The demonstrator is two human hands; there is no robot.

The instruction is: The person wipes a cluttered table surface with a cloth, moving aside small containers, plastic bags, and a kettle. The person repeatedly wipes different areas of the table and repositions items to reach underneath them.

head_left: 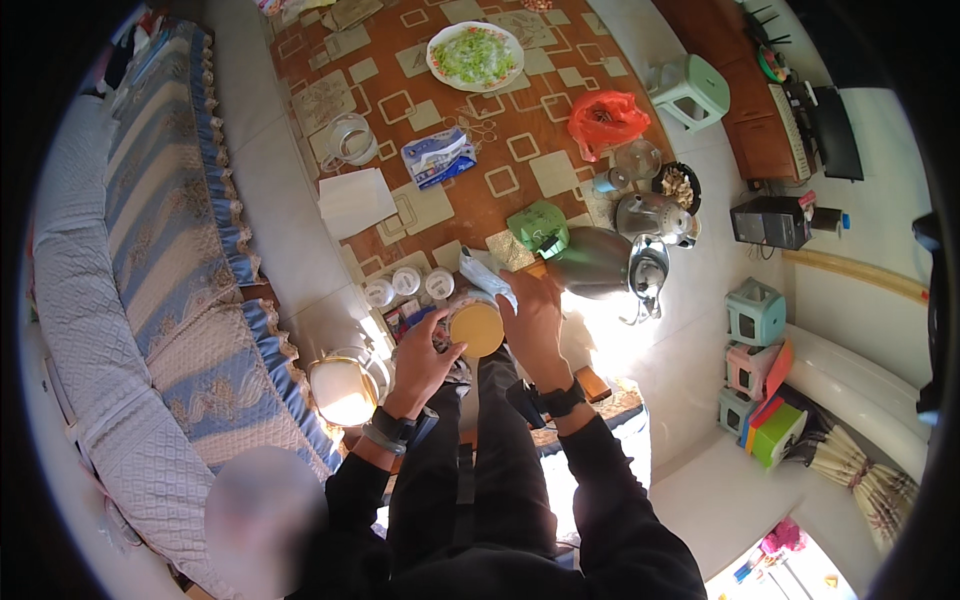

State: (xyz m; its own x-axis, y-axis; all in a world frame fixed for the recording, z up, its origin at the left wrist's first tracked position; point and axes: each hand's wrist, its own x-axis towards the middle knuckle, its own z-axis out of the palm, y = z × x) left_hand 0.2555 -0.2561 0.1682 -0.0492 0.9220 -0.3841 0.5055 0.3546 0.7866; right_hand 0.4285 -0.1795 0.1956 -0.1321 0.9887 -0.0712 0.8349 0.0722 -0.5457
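Observation:
A jar with a yellow lid stands at the near edge of the patterned table. My left hand is at its left side, thumb and forefinger spread near the lid's rim; whether they press on it cannot be told. On the other side is my right hand, its fingers by the rim and against a pale blue packet. How firmly it holds either is unclear. Several small white-lidded jars stand left of the packet. A green container with a black clip is just beyond my right hand.
A large steel thermos and a metal kettle stand right. Farther off are a red plastic bag, a tissue pack, a glass jug, white paper and a plate of shredded greens. A bin is at left.

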